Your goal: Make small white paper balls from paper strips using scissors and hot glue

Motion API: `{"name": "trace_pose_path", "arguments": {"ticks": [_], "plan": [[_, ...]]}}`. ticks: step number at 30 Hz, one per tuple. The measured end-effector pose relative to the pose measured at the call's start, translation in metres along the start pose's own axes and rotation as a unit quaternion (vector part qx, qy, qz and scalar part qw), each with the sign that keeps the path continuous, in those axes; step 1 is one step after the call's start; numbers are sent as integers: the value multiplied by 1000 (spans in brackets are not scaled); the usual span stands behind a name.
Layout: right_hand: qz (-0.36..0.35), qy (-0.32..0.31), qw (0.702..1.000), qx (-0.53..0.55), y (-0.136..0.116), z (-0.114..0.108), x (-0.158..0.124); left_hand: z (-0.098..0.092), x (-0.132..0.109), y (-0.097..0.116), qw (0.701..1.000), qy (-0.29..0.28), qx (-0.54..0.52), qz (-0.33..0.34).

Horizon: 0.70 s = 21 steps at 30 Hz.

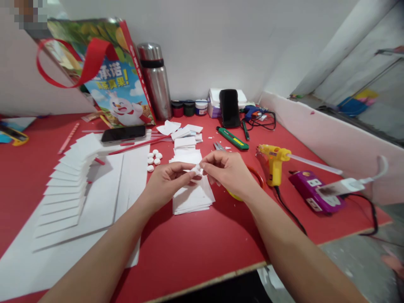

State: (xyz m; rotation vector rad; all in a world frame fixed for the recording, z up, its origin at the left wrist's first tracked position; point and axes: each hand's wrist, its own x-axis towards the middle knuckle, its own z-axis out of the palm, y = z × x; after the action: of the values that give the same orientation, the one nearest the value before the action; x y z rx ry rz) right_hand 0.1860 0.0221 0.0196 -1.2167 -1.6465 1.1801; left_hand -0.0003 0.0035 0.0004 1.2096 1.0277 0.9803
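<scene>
Near the middle of the red table, my left hand (168,181) and my right hand (225,168) meet over a stack of white paper pieces (192,202). Between their fingertips is a small white piece (197,169), pinched from both sides; its exact shape is too small to tell. Several round white pellets (150,160) lie just left of my left hand. Scissors (218,146) with an orange and yellow handle are partly hidden behind my right hand and wrist.
Left is a curved stepped white paper model (66,185) on white board. Behind stand a gift bag (126,97), steel flask (158,84) and paint jars (189,108). Right lie a green cutter (232,139), yellow glue gun (274,162) and purple power strip (315,191).
</scene>
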Motion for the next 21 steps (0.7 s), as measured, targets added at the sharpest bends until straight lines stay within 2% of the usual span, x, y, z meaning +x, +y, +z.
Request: {"name": "trace_pose_path", "arguments": {"ticks": [5, 8, 12, 17, 21], "plan": [[-9, 36, 999, 37, 1, -1, 1, -3, 2, -3, 997, 13, -77, -30], [-26, 21, 999, 37, 1, 1, 3, -2, 2, -4, 995, 6, -88, -38], [-51, 1, 998, -45, 2, 3, 2, -1, 2, -5, 996, -22, -86, -31], [-80, -16, 992, -99, 6, 1, 2, -4, 2, -6, 995, -29, -88, -23], [-117, 9, 968, -222, -13, -4, -9, -6, 1, -7, 997, -7, -72, -34]]}}
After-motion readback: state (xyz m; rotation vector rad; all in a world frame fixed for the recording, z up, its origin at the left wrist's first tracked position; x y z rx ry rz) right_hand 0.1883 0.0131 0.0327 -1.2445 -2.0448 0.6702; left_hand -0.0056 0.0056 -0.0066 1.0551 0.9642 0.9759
